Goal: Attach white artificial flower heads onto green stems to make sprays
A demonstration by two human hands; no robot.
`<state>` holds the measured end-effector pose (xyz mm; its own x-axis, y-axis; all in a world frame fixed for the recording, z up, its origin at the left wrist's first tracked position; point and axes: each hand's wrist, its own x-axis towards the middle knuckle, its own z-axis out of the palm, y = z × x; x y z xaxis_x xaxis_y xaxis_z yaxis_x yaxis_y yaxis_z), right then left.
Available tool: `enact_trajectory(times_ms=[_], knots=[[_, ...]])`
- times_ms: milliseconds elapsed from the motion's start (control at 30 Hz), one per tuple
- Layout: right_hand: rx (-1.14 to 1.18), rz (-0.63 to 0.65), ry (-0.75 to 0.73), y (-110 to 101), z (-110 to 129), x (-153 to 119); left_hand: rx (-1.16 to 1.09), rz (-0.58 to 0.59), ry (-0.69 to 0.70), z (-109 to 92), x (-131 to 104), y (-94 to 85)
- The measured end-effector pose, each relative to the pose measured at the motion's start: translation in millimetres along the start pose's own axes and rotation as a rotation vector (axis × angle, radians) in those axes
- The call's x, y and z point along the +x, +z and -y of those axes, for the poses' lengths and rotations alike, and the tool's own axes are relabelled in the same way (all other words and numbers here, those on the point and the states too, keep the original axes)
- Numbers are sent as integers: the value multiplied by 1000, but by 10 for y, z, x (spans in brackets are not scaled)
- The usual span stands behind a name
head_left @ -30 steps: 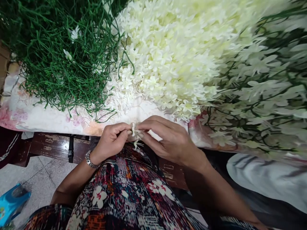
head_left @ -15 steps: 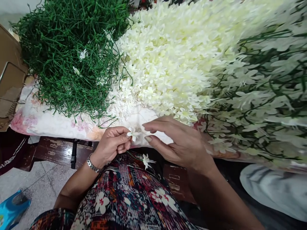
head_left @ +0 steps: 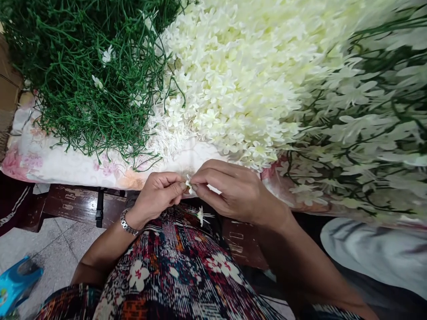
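Note:
My left hand [head_left: 162,191] pinches a small white flower [head_left: 189,184] near the cushion's front edge. From the right, the thumb and fingers of my right hand [head_left: 230,189] are closed on the same flower, at its centre. Just below my hands hangs a second white flower [head_left: 200,216], above the patterned clothing on my lap. Beyond the hands lie a heap of loose white blossoms [head_left: 230,89] and, left of it, a pile of green stems [head_left: 90,80]. Thin white stamens [head_left: 168,135] lie between the two heaps.
Finished-looking stems with white flowers [head_left: 360,133] cover the right side. The floral cushion [head_left: 83,171] rests by a brown wooden bench [head_left: 78,204]. At the far left is a cardboard box [head_left: 8,84], and a blue plastic object [head_left: 20,282] is on the floor.
My right hand has moved left and its fingers have closed on the flower in my left hand. The view has shifted slightly, bringing the heaps closer.

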<state>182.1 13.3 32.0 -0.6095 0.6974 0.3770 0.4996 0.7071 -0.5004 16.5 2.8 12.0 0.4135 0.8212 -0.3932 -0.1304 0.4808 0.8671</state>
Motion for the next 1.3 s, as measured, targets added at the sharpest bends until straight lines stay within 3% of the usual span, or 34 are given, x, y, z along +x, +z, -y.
enact_trajectory(times_ms=[433, 567, 667, 800, 900, 967, 1067, 1167, 1233, 1300], knots=[[40, -57, 5, 109, -47, -56, 55, -73, 60, 113, 34, 33], [42, -71, 0, 62, -43, -19, 10, -50, 4, 52, 5, 24], [46, -91, -8, -48, -22, 5, -72, -29, 106, -49, -23, -2], [36, -224, 42, -326, -2, -2, -121, -94, 307, -149, -39, -101], [-121, -464, 56, -697, -47, -26, -101, -169, 334, -134, -16, -186], [-475, -704, 74, -1015, -124, -58, -73, -190, 290, -84, 8, -224], [-996, -958, 341, -1492, -304, -150, -11, -186, 209, 7, 41, -252], [-1285, -940, 640, -1815, -490, -289, 74, -204, 195, 71, 58, -265], [-1244, -809, 758, -1910, -552, -381, 116, -213, 199, 91, 64, -275], [-1201, -771, 808, -1928, -534, -451, 148, -224, 207, 97, 67, -282]])
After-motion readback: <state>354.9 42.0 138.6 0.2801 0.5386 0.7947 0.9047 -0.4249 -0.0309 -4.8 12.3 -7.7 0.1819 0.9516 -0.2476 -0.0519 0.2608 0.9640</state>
